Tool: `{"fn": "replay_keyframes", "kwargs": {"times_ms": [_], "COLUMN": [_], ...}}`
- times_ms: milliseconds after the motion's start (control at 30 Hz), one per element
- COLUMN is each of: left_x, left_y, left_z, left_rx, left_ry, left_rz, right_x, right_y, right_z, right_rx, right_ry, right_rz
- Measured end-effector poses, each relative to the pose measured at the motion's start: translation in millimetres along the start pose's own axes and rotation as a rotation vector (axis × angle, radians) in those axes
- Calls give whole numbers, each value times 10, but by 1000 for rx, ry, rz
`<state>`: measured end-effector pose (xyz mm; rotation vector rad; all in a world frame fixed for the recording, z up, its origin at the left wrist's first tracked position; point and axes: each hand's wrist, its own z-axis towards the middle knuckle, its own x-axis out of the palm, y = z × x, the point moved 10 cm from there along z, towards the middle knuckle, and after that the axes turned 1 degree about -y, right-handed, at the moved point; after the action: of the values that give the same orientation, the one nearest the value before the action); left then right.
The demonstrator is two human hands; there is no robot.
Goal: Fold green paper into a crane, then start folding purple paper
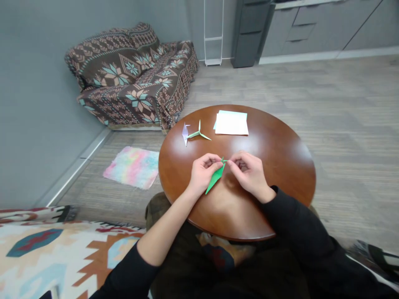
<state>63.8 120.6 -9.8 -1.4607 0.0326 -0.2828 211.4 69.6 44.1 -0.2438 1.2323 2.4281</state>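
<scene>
Over the middle of the round brown table (282, 166), both hands are on one folded green paper figure (215, 181), an origami piece. My left hand (204, 171) pinches its body between thumb and fingers, with a pointed flap hanging down below. My right hand (249, 172) has thumb and forefinger closed on the tip of a thin strip that sticks out to the right. Part of the figure is hidden behind the left fingers. Beyond the left hand lie a lilac paper crane (185, 134) and a pale green folded paper piece (199, 132) with thin arms, close together.
A stack of paper sheets (231, 123), white over pale blue, lies near the table's far edge. A patterned sofa (131, 83) stands back left, with a pastel rug (134, 167) on the floor. Grey cabinets (318, 31) line the far wall.
</scene>
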Motion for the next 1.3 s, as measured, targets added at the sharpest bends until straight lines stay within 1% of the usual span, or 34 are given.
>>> {"fn": "replay_keyframes", "kwargs": {"times_ms": [100, 300, 433, 633, 733, 800, 867, 933, 1000, 1033, 1100, 1167, 1233, 1300], "left_x": [6, 32, 26, 3, -15, -24, -35, -51, -64, -70, -86, -115, -122, -72], "left_y": [27, 65, 81, 128, 138, 142, 132, 103, 68, 52, 27, 13, 30, 75], "left_z": [2, 17, 28, 27, 23, 23, 25, 28, 32, 34, 39, 44, 50, 52], "left_rx": [-19, -57, -54, -67, -77, -78, -63, -31, 4, 19, 43, 61, 57, 27], "left_ry": [1, 30, 30, 5, -12, -16, -22, -32, -38, -40, -48, -65, -65, -19], "left_rz": [6, -10, 11, -28, -29, -30, -38, -38, -23, -10, 13, 25, 23, 14], "right_x": [-36, 46, 11, -70, -101, -91, 0, 172, 308, 340, 337, 296, 218, 122], "right_y": [-1, 53, 52, -30, -154, -248, -315, -338, -317, -306, -309, -354, -424, -490], "right_z": [2, 8, 19, 17, 1, -11, -18, -34, -56, -60, -52, -41, -26, -13], "right_rx": [-10, -81, -83, -20, 76, 155, 223, 273, 287, 286, 291, 327, 379, 423], "right_ry": [-31, 57, 27, -65, -108, -111, -34, 118, 236, 260, 242, 187, 98, -5], "right_rz": [-6, -21, -63, -70, 0, 58, 116, 186, 246, 262, 282, 312, 353, 389]}}
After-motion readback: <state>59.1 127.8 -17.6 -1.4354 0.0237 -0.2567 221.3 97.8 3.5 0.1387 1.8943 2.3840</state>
